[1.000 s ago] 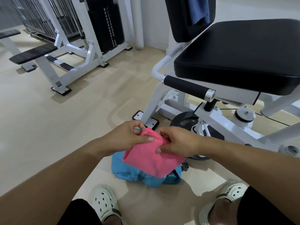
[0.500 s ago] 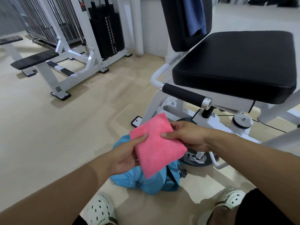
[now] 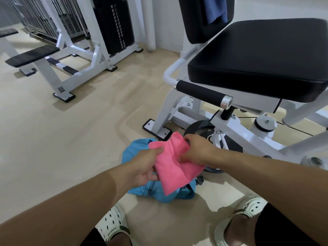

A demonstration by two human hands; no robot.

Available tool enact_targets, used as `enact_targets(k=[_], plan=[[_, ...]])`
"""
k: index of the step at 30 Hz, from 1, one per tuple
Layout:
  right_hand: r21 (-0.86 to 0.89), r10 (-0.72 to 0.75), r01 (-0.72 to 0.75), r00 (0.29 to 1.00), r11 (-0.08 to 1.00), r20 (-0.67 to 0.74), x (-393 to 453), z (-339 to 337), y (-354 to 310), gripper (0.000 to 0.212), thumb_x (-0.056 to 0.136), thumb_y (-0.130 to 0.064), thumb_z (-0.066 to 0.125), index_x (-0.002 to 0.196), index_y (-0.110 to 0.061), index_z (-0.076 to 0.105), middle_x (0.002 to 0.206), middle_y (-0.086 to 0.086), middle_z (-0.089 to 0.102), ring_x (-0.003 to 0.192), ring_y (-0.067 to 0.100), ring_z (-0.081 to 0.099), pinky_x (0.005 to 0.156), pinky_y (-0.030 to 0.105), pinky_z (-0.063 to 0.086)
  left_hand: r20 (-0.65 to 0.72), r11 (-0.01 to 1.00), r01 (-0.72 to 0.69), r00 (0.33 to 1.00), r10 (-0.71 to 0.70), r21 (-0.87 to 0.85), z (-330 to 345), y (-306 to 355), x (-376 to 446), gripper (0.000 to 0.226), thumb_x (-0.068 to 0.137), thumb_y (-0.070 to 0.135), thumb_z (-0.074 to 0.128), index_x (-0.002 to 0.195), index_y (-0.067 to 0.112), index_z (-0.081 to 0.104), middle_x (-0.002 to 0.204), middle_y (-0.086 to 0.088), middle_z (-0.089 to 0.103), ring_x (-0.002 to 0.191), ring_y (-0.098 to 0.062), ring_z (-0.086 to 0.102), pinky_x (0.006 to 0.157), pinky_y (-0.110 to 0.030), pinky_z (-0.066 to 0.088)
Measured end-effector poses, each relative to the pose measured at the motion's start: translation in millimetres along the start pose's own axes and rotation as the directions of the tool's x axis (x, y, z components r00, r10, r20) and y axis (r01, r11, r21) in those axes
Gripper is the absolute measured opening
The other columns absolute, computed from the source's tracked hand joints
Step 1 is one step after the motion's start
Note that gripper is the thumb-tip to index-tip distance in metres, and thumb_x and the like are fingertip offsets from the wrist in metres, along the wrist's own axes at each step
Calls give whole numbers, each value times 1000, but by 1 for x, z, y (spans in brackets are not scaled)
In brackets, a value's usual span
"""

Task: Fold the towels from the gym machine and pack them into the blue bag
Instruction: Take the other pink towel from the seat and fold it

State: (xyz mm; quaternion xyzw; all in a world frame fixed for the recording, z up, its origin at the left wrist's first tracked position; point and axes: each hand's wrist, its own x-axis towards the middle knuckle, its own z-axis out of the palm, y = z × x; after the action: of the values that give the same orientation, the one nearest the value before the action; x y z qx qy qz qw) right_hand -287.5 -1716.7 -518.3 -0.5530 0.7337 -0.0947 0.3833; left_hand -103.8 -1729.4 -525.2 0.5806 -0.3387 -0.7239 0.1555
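A folded pink towel [image 3: 174, 166] hangs just above the blue bag [image 3: 140, 149], which lies on the floor between my feet and the machine. My left hand [image 3: 143, 166] grips the towel's left edge. My right hand [image 3: 196, 150] pinches its upper right corner. The towel hides most of the bag, so I cannot tell whether the bag's top is open. A blue towel [image 3: 215, 9] hangs over the black backrest of the gym machine at the top of the view.
The gym machine's black seat [image 3: 262, 55] and padded handle [image 3: 200, 90] stand to the right, with its white frame foot [image 3: 157, 129] just beyond the bag. A weight-stack machine [image 3: 113, 23] and bench [image 3: 32, 55] stand at far left. My white clogs [image 3: 113, 226] flank the bag.
Both hands have carried the pink towel lower and nearer to me, over the bag. The right hand has shifted from the towel's right edge to its upper corner.
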Motion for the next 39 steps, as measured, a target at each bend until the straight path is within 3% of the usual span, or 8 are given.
enact_targets(k=[5,15,20,23,28,31,35,39], plan=[[-100,-95,95,995,990,8,0,15,-2,7,89,-34,62,92,-28,61,90,-3,70,81,17,68,76,39,60,101,981,126,989,-112,-144,6,3,-2,40,108,41,38,131,15,57,125,-16,68,110,-35,68,84,-63,56],[-151,-156,194,960,969,233,-34,30,-29,40,84,-36,69,117,-20,51,99,-2,65,88,20,62,74,31,50,79,973,154,987,-143,-169,4,9,0,49,105,47,43,95,7,70,85,-14,73,77,-27,69,74,-47,61],[-295,-198,239,966,925,164,-33,37,-22,50,81,-8,60,125,-19,39,96,-1,55,89,28,58,66,33,42,142,971,146,983,-120,-189,-6,14,6,59,104,46,45,126,-5,62,120,-23,70,105,-35,72,91,-52,59],[-251,-205,242,965,937,165,-30,31,-24,71,86,-7,57,149,-25,30,126,2,60,107,27,63,81,38,54,145,991,110,985,-99,-75,-12,19,2,53,96,47,62,128,4,65,133,-20,63,117,-36,65,103,-55,51],[-117,-276,308,933,944,229,-27,-3,-28,77,78,6,53,146,-30,46,118,-5,66,103,18,65,80,33,58,114,961,-103,991,76,258,-44,30,2,81,59,44,93,132,27,62,127,4,69,127,-18,58,109,-46,47],[-83,-312,347,908,934,279,-23,-16,-25,83,77,9,48,147,-36,48,114,-10,68,95,10,65,68,20,53,194,868,-215,971,140,448,-57,32,-1,56,73,27,88,124,31,66,120,4,73,116,-16,67,105,-41,52],[1,-345,364,883,931,318,-19,-23,-16,76,74,-4,60,139,-42,53,118,-11,69,107,16,66,91,42,59,209,836,-288,955,212,467,-59,29,4,44,79,25,86,119,18,71,118,-11,73,112,-28,69,95,-41,58],[55,-370,373,870,926,327,-15,-16,-13,57,86,-35,74,138,-43,53,120,-17,68,108,7,66,98,37,55,235,836,-287,952,196,468,-56,26,9,42,83,21,82,123,18,68,120,-15,72,113,-31,68,95,-41,58]])
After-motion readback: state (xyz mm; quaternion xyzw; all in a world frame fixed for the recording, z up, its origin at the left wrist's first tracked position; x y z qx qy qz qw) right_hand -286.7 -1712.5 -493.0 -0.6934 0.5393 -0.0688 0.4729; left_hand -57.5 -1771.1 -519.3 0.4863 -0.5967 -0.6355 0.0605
